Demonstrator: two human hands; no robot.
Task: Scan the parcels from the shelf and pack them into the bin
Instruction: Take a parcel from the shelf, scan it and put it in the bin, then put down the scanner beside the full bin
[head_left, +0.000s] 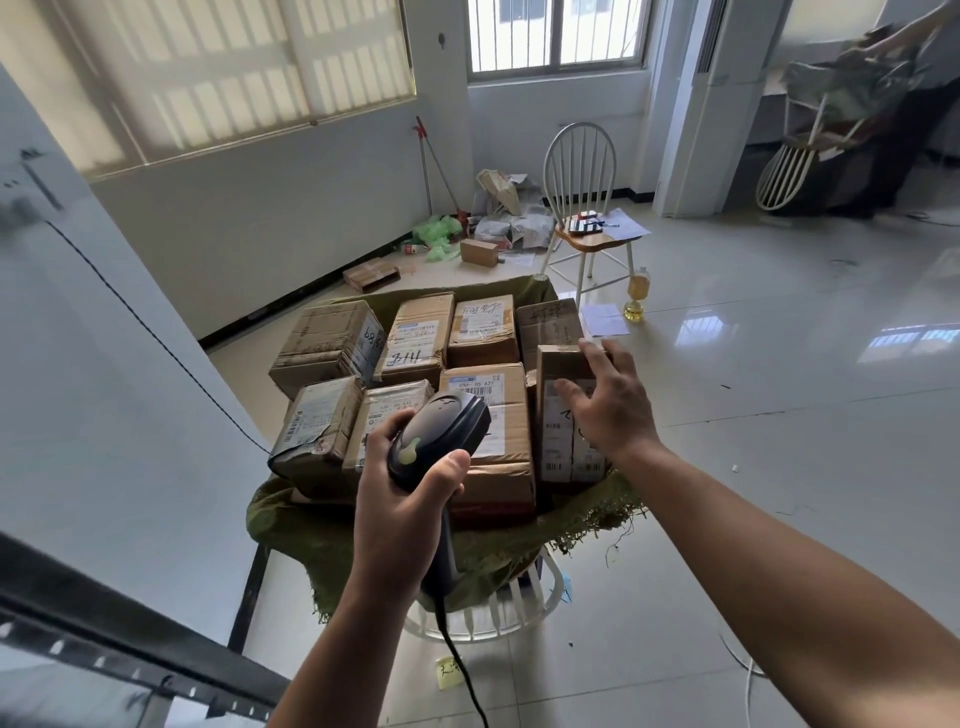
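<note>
- Gripping the black handheld barcode scanner (441, 431) in the left hand (410, 499), fingers curled round the handle, thumb laid beside the yellow-green button, scanner head over the near-middle of the bin.
- Resting the right hand (608, 405) flat on the tall brown cardboard parcel (553, 364), fingers spread and almost straight, pinching nothing.
- Placing that parcel: upright at the right edge of the green woven-sack bin (322, 545), right beside the larger brown box with the white label (493, 415) on its left.
- Reads as the seating step: parcel in, probably not yet settled among its neighbours.
- Press straight down with the palm rather than the fingertips, to avoid tipping it outward over the right edge, with only soft sack for support there.
- Nudge towards the labelled box to close any gap; impossible to tell the depth of seating, base hidden.
- Hold the scanner high and its black cable (467, 680) away from the near rim, to avoid snagging the frayed weave.
- Go gently: a nearly full bin, perched on a white spindle stool (483, 623).
- Let go only once steady.
</note>
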